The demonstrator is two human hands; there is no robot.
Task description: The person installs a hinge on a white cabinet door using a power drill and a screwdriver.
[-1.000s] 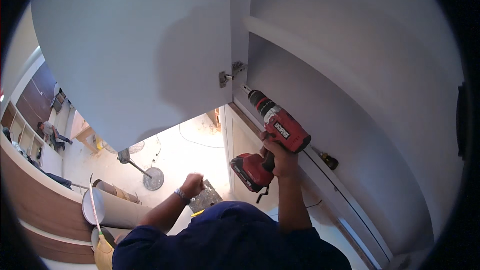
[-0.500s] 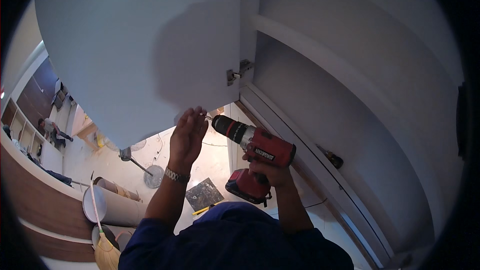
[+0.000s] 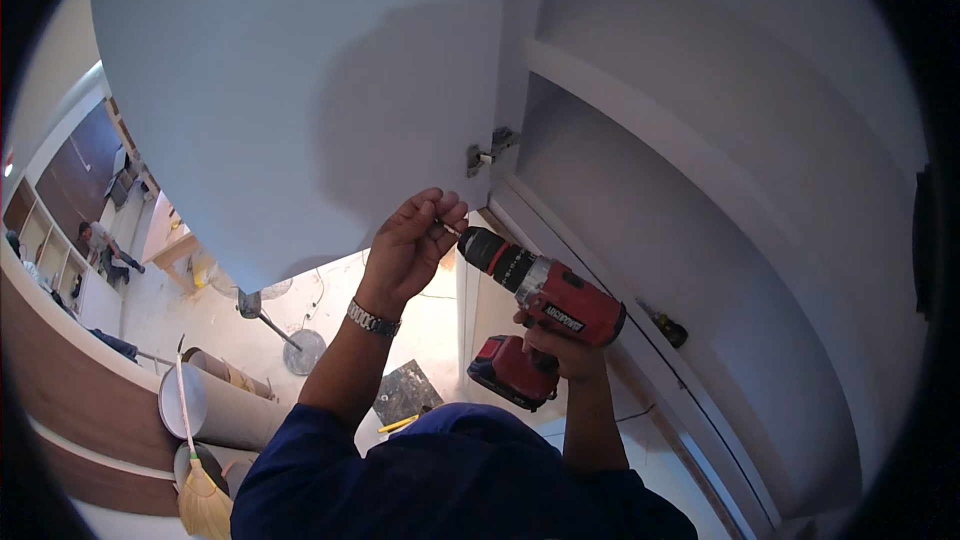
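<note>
My right hand (image 3: 562,348) is wrapped round the handle of a red and black cordless drill (image 3: 572,304). The drill's chuck points up and to the left, and a battery pack (image 3: 514,374) sits at its base. At the chuck's tip, the fingers of my left hand (image 3: 410,240) are pinched together round the thin bit (image 3: 450,229). Whether they also hold a small screw cannot be made out. Just above the drill tip, a metal hinge (image 3: 487,157) joins the pale cabinet door (image 3: 230,120) to the cabinet side.
A screwdriver (image 3: 668,328) lies on the cabinet's ledge at right. On the floor stand a grey round-based stand (image 3: 303,351), a dark square board (image 3: 408,392), large rolls (image 3: 235,405) and a straw broom (image 3: 205,505). Another person (image 3: 108,248) sits at far left.
Both hands and the drill have shifted right. My left fingers, straighter before, have curled into a pinch at the bit. The whole view has also moved slightly.
</note>
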